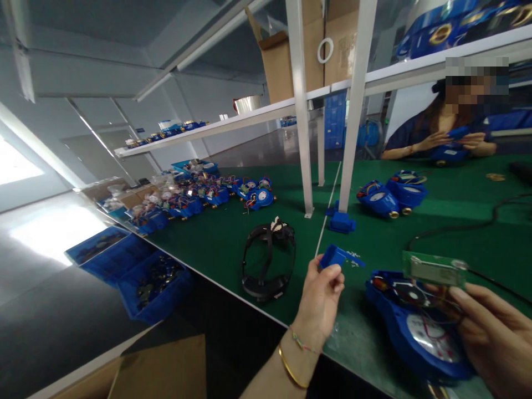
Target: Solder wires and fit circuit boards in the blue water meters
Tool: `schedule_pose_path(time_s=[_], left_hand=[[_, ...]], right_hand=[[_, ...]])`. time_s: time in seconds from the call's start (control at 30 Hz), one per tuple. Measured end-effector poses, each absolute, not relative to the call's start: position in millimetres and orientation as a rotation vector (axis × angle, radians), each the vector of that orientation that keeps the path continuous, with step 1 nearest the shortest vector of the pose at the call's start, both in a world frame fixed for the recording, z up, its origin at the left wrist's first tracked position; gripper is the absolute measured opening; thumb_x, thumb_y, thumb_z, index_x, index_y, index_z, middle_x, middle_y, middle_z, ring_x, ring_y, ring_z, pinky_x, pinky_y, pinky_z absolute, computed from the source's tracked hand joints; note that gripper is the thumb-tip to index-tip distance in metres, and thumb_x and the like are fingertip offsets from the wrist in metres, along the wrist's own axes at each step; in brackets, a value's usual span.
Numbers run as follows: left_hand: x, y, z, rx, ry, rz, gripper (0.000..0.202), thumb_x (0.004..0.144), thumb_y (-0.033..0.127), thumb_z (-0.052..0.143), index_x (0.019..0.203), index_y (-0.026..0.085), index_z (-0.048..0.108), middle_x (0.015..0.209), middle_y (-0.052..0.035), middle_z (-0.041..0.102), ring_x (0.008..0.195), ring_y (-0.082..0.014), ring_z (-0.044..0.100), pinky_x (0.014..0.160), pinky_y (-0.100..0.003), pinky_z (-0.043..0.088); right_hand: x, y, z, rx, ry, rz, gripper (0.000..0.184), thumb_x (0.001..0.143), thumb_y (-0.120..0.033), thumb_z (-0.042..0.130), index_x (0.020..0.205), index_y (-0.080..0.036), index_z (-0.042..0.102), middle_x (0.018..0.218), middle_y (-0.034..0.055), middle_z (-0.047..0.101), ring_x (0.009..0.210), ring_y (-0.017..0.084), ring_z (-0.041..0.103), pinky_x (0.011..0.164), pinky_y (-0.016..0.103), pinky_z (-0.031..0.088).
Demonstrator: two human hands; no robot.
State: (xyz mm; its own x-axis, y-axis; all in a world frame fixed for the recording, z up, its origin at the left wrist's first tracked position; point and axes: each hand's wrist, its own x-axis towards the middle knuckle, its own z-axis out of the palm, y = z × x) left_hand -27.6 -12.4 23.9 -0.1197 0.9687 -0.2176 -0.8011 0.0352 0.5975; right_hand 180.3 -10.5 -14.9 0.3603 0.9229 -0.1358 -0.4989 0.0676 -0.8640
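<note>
The left hand (pixel 322 299) pinches a small blue cover (pixel 334 257) above the green counter (pixel 216 244); the right hand (pixel 494 332) grips a blue meter (pixel 419 332) — green circuit board (pixel 434 270) propped on it. A black headset (pixel 268 260) lies just left; more meters (pixel 390 198) sit beyond the white shelf posts (pixel 301 111).

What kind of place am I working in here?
Likely a meter assembly workshop: rows of blue meter units on a green bench, bins of parts below, and a co-worker handling another unit.
</note>
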Motion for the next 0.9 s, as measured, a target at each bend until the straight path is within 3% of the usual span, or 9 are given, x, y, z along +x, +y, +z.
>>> schedule_pose_path(time_s=[0.1, 0.2, 0.3, 0.47, 0.6, 0.73, 0.9], left_hand=[[-23, -8, 17, 0.468, 0.728, 1.502, 0.059, 0.061, 0.006, 0.079, 0.115, 0.018, 0.059, 0.088, 0.0002, 0.061, 0.065, -0.0052, 0.053, 0.058, -0.016, 0.041], [-17, 1, 15, 0.480, 0.704, 1.444, 0.066, 0.061, 0.004, 0.080, 0.120, 0.020, 0.057, 0.088, 0.0004, 0.062, 0.067, -0.0050, 0.055, 0.062, -0.016, 0.043], [-8, 11, 14, 0.440, 0.660, 1.437, 0.057, 0.061, 0.009, 0.083, 0.113, 0.017, 0.060, 0.087, -0.0023, 0.064, 0.072, -0.0080, 0.059, 0.062, -0.016, 0.043], [1, 25, 9, 0.405, 0.700, 1.484, 0.037, 0.078, 0.040, 0.075, 0.102, 0.013, 0.067, 0.088, -0.0062, 0.065, 0.072, -0.0109, 0.059, 0.061, -0.019, 0.046], [1, 31, 7, 0.638, 0.828, 1.525, 0.030, 0.073, 0.024, 0.077, 0.101, 0.014, 0.067, 0.089, -0.0047, 0.064, 0.077, -0.0120, 0.060, 0.069, -0.023, 0.050], [2, 34, 10, 0.677, 0.895, 1.575, 0.066, 0.068, 0.007, 0.076, 0.127, 0.024, 0.051, 0.097, -0.0010, 0.059, 0.079, -0.0130, 0.063, 0.078, -0.032, 0.056], [9, 33, 18, 0.578, 0.859, 1.432, 0.063, 0.066, -0.002, 0.069, 0.123, 0.020, 0.052, 0.108, -0.0048, 0.058, 0.091, -0.0157, 0.063, 0.086, -0.034, 0.056]], right_hand=[[175, -3, 2, -1.008, -0.452, 1.240, 0.049, 0.038, -0.029, 0.095, 0.080, -0.024, 0.071, 0.088, 0.0055, 0.072, 0.075, 0.021, 0.070, 0.063, 0.018, 0.060], [174, 2, 8, -1.014, -0.484, 1.317, 0.047, 0.038, -0.031, 0.093, 0.078, -0.021, 0.070, 0.083, 0.0033, 0.071, 0.073, 0.020, 0.069, 0.060, 0.019, 0.059], [176, 4, 6, -1.024, -0.567, 1.385, 0.045, 0.047, -0.035, 0.089, 0.085, -0.019, 0.072, 0.088, 0.0058, 0.071, 0.076, 0.021, 0.069, 0.060, 0.019, 0.057], [173, 2, 7, -1.002, -0.609, 1.439, 0.044, 0.054, -0.038, 0.086, 0.090, -0.019, 0.071, 0.096, 0.0080, 0.071, 0.087, 0.024, 0.068, 0.069, 0.024, 0.057], [173, 0, 12, -1.038, -0.657, 1.365, 0.048, 0.054, -0.042, 0.089, 0.090, -0.019, 0.066, 0.093, 0.0069, 0.071, 0.081, 0.022, 0.067, 0.065, 0.025, 0.056], [179, 1, 18, -1.120, -0.770, 1.210, 0.054, 0.048, -0.043, 0.093, 0.082, -0.019, 0.059, 0.077, 0.0043, 0.069, 0.063, 0.016, 0.063, 0.053, 0.019, 0.051], [178, 2, 19, -1.138, -0.827, 1.203, 0.060, 0.046, -0.046, 0.094, 0.086, -0.016, 0.060, 0.078, 0.0074, 0.070, 0.069, 0.019, 0.068, 0.063, 0.022, 0.056]])
